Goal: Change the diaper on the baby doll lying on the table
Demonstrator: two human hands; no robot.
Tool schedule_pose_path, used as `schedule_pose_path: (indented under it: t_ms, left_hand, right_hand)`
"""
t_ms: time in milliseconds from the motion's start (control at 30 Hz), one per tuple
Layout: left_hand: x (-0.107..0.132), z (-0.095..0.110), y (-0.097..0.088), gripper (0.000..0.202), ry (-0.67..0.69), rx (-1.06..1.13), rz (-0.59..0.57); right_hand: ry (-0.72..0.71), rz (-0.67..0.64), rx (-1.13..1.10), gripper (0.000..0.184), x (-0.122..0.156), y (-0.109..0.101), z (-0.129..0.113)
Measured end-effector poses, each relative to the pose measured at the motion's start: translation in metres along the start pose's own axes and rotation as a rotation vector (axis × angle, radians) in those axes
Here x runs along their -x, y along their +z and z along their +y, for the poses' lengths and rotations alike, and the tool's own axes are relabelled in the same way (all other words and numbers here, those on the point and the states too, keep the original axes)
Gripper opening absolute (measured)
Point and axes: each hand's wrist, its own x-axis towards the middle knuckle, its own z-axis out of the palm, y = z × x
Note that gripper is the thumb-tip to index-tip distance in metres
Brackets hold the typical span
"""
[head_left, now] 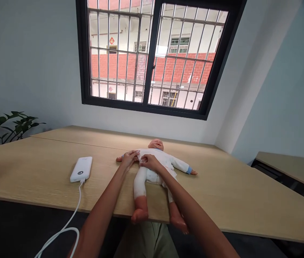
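A baby doll [156,144] lies on its back on the wooden table, head away from me and feet over the near edge. It wears a white top [162,156] with blue cuffs and a white diaper-like piece [153,177] at the hips. My left hand [130,157] pinches the top's cloth at the side of the doll's chest. Close beside it, my right hand [149,161] has its fingers closed on the same cloth lower down, near the waist. The exact grip of the fingertips is too small to make out.
A white power bank [83,168] lies on the table [46,168] to the left, its white cable [79,197] hanging off the near edge. A leafy plant [6,123] stands at far left. Behind the table is a barred window [143,104]; another table [289,166] stands at right.
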Motion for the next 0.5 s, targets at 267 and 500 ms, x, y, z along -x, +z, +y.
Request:
schedule_pose_path:
  t_ms: [267,500]
  left_hand:
    - [0.015,-0.001,0.023,0.031,0.103,-0.224,-0.228]
    - [0.014,-0.007,0.025,0.044,0.181,-0.249,-0.193]
  right_hand:
    - [-0.045,0.191,-0.048,0.009,0.011,0.005,0.009]
    - [0.000,0.270,-0.362,0.024,0.006,0.009,0.029]
